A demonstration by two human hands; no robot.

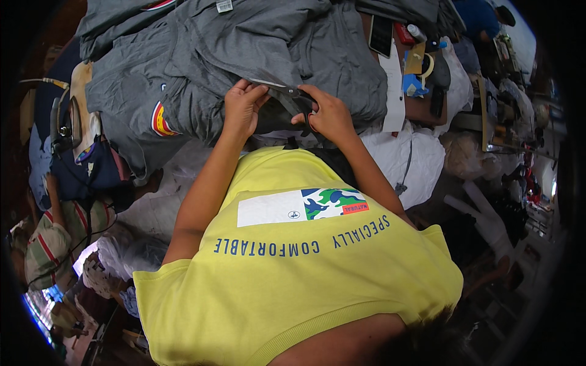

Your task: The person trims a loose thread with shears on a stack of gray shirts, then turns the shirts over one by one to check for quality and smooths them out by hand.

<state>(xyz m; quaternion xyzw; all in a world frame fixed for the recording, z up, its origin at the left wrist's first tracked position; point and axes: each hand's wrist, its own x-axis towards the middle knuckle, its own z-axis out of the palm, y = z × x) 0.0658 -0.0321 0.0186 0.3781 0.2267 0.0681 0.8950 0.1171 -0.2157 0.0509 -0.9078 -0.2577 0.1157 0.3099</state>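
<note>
Dark grey knit garments point(232, 52) lie heaped over the work surface in front of me. My left hand point(244, 108) pinches an edge of the grey cloth between thumb and fingertips. In my right hand point(329, 116) is a pair of scissors point(289, 91), my fingers through the dark handles. The blades point left toward my left fingertips, lying along the cloth. Whether they have cloth between them I cannot tell. A red, yellow and blue rounded patch point(161, 120) shows on the garment to the left.
At the right lie a black phone point(381, 35), a white paper strip point(392, 91), a tape roll point(427, 68) and a red item point(403, 33). An iron point(74, 123) stands at the left. Near it is a person in a striped garment point(52, 244); another in blue point(477, 19) is far right.
</note>
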